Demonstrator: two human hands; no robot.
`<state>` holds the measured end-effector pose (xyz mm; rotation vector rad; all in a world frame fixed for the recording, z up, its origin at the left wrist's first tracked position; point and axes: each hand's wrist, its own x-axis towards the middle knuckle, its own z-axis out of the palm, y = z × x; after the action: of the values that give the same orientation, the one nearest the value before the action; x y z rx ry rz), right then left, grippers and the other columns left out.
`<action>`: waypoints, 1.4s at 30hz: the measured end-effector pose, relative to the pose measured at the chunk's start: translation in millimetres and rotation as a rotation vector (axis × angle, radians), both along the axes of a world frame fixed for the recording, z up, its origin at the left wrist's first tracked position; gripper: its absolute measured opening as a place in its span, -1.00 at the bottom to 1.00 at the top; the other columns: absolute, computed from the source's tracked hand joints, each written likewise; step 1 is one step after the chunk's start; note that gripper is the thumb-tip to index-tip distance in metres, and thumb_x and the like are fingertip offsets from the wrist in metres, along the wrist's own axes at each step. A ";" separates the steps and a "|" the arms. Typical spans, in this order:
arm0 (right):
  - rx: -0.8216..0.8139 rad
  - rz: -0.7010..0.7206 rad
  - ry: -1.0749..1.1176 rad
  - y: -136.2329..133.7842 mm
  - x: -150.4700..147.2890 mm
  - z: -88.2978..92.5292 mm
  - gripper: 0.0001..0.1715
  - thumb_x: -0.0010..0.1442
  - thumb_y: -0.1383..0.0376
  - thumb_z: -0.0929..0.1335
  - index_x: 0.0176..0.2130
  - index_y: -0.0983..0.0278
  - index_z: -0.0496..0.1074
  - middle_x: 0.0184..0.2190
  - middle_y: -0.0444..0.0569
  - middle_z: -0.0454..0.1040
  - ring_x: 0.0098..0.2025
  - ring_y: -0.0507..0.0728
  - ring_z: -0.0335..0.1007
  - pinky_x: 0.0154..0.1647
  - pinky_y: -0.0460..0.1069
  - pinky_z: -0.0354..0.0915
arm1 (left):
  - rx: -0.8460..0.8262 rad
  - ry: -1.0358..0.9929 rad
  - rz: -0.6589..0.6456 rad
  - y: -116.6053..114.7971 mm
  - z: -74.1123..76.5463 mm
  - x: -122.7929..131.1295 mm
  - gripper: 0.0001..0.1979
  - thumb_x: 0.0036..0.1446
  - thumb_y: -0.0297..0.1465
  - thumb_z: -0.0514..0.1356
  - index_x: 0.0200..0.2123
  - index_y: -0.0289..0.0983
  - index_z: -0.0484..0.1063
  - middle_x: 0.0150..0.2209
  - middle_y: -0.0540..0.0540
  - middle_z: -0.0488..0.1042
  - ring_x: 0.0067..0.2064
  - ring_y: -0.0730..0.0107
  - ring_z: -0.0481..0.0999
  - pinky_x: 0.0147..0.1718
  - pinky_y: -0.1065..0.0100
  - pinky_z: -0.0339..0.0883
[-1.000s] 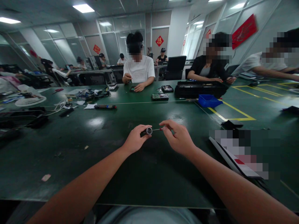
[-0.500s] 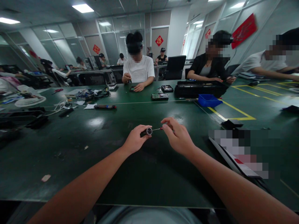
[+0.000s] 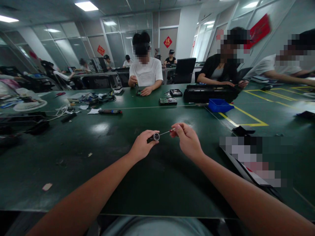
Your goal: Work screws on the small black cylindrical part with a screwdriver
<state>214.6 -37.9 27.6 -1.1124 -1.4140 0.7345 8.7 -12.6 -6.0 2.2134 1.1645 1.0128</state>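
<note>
A long workbench covered in a dark green mat [image 3: 118, 183] fills an office-like room with glass partitions, ceiling lights [image 3: 86, 6] and red signs [image 3: 168, 42] on the far wall. Above the middle of the mat, the left hand [image 3: 142, 146] is closed around a small black cylinder [image 3: 155, 137] with a silver ring at its end, held just off the surface and pointing toward the other hand. The right hand [image 3: 188, 141] pinches the red-tipped end of a thin rod [image 3: 164, 133] between thumb and fingers; the rod's far tip meets the cylinder's ring, and the rod slants slightly up toward the right. Near the right forearm lies a flat object [image 3: 251, 157], blurred out. A pale scrap [image 3: 46, 186] sits on the mat to the left. Farther off, yellow tape lines [image 3: 246, 114] mark the bench, with a blue bin [image 3: 219, 105] beside them and a black case [image 3: 209, 93] behind it. A circuit board [image 3: 168, 101] and a dark pen-like tool [image 3: 110, 111] lie mid-table, and a white fan [image 3: 29, 105] stands among the cables at the left. Across the bench a person in a white shirt [image 3: 147, 73] works; others sit to the right and in the background.
</note>
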 end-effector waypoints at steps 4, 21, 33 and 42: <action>-0.070 -0.007 0.150 10.0 1.0 -9.8 -0.68 0.30 0.05 0.26 -0.28 0.24 0.40 -0.42 -0.07 0.47 -0.38 0.11 0.45 -0.26 0.06 0.37 | 0.073 0.058 -0.048 3.3 -0.3 -2.4 -0.58 0.19 -0.49 0.28 0.11 -0.13 0.44 0.07 -0.05 0.50 0.12 0.25 0.42 0.17 0.13 0.24; 0.071 -0.107 -0.146 1.0 4.6 -3.9 -0.72 0.37 0.11 0.21 -0.24 0.21 0.35 -0.40 -0.06 0.51 -0.36 0.11 0.46 -0.29 0.04 0.33 | 0.035 0.169 -0.017 3.7 3.4 -3.5 -0.58 0.22 -0.35 0.28 0.14 -0.10 0.41 0.03 -0.05 0.52 0.07 0.18 0.43 0.12 0.06 0.25; 0.066 -0.013 -0.240 -2.6 1.5 -3.3 -0.76 0.37 0.13 0.23 -0.21 0.21 0.37 -0.41 -0.07 0.53 -0.34 0.13 0.51 -0.27 0.04 0.34 | 0.035 0.163 -0.005 3.7 2.2 -2.7 -0.59 0.21 -0.37 0.28 0.13 -0.13 0.42 0.02 -0.06 0.52 0.05 0.20 0.45 0.11 0.12 0.26; 0.091 -0.055 -0.181 -5.7 0.4 1.5 -0.75 0.37 0.13 0.22 -0.21 0.22 0.36 -0.37 -0.04 0.55 -0.35 0.12 0.51 -0.29 0.02 0.36 | 0.016 0.156 -0.022 0.3 2.7 -3.2 -0.58 0.20 -0.35 0.30 0.13 -0.10 0.42 0.02 -0.06 0.52 0.06 0.20 0.43 0.11 0.09 0.25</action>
<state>215.0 -43.6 29.2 -1.1643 -1.5472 0.5354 5.5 -12.3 -3.3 2.3480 1.1988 0.8554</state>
